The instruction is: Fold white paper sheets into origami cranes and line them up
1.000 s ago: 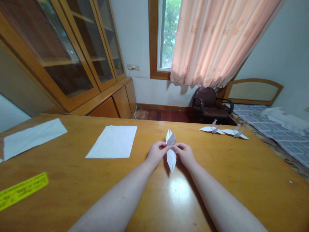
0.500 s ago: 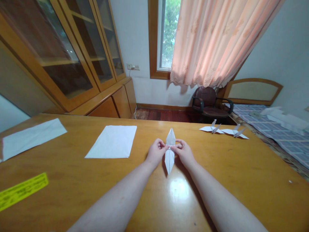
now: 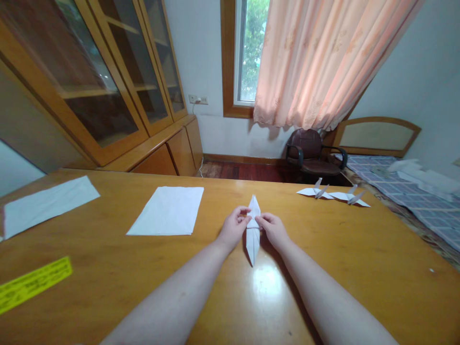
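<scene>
- Origami crane point(image 3: 253, 239), part-folded: white paper, narrow and pointed at both ends, located between the hands on the wooden desk point(image 3: 323, 282), long axis pointing away from the wearer.
- Left hand point(image 3: 233, 227): fingertips lightly clenched on the paper's left edge, near mid-length.
- Right hand point(image 3: 273, 231): fingertips pinching the opposite edge; exact contact partly hidden.
- Step in hand (judged): shaping the narrow folded form at its middle, flaps gathered together.
- Next move (judged): calls for spreading the sides outward from the pinch, matching the two finished paper cranes point(image 3: 316, 191) lying farther along the desk, right of centre.
</scene>
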The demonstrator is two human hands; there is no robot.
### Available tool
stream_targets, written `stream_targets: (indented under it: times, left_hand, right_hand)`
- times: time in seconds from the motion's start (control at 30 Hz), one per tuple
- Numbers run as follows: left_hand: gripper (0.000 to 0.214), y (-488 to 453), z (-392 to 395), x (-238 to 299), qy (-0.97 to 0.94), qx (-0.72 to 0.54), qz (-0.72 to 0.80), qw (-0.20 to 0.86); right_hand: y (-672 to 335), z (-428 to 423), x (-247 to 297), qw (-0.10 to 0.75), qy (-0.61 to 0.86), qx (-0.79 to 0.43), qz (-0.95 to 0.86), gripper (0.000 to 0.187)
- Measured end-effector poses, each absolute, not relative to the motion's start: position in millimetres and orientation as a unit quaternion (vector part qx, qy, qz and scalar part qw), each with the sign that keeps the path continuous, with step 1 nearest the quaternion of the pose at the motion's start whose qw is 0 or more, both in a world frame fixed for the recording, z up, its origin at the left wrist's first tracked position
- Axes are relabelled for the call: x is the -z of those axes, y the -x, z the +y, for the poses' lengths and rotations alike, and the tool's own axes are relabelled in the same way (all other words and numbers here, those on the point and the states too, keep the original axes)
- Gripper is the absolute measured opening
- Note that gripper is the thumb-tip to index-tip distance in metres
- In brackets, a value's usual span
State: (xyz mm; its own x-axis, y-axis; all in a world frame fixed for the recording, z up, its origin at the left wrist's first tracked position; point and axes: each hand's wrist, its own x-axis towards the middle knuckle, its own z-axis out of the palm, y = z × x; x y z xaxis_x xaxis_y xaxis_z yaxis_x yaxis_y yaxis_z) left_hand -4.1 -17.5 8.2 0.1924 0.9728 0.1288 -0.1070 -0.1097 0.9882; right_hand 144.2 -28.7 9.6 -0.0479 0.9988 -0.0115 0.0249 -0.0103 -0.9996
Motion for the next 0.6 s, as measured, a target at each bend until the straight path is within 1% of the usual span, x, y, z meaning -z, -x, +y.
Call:
stream_targets:
  times: [0.13,0.3,0.4,0.47,0.5,0.6]
  left_hand:
    - [0.034,5.1,-14.9,-6.0,-0.556,-0.499,0.413,0.522]
    - [0.053,5.2,-14.1,-6.4,-0.551,-0.489,0.408,0.539]
    - [0.052,5.4,-15.8,-9.2,-0.548,-0.495,0.4,0.543]
    - [0.048,5.4,-17.5,-11.6,-0.547,-0.499,0.395,0.544]
    - [0.046,5.3,-18.2,-12.4,-0.547,-0.5,0.393,0.544]
    - [0.045,4.2,-19.1,-12.0,-0.549,-0.502,0.389,0.544]
  right_hand:
    - [-143.5,-28.8,-7.8,0.468,0.495,-0.501,-0.533,0.035]
    - [-143.7,-28.7,-4.3,0.461,0.498,-0.491,-0.546,0.036]
    - [-142.5,-27.8,-1.7,0.468,0.485,-0.507,-0.538,0.034]
    - [-141.0,-27.2,-1.3,0.496,0.469,-0.52,-0.514,0.03]
    - [-140.3,-27.0,-1.7,0.514,0.461,-0.523,-0.499,0.033]
    - [-139.6,-27.0,-4.4,0.541,0.461,-0.513,-0.482,0.056]
